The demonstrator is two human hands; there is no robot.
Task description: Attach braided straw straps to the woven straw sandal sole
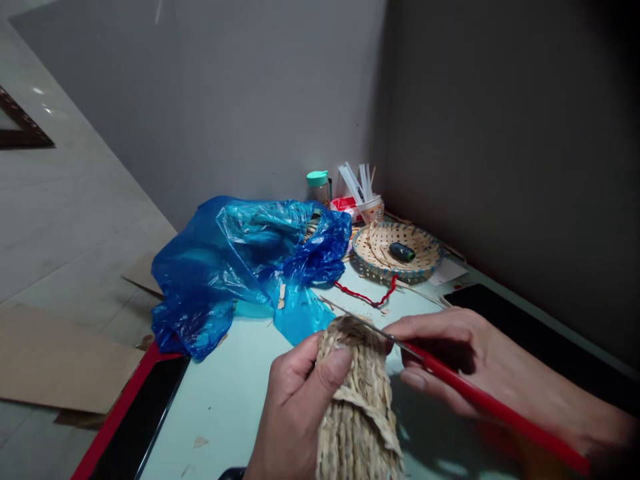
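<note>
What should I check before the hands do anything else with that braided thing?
1. Braided piece held by the left hand: ok, the thumb presses its front.
2. Red-handled tool held by the right hand: ok.
3. Left thumb apart from the metal blade: ok, a gap shows.
4. Left fingertips behind the piece safe from the blade: cannot tell, they're hidden.
5. Red cord away from the hands: ok, it lies beyond them.

There on the table sits the basket, a spool in it. Left of the basket I see the bag; behind it to the left, the jar and the cup, straws inside; before it, the cord, then weaving in the left hand, tool in the right hand.
</note>
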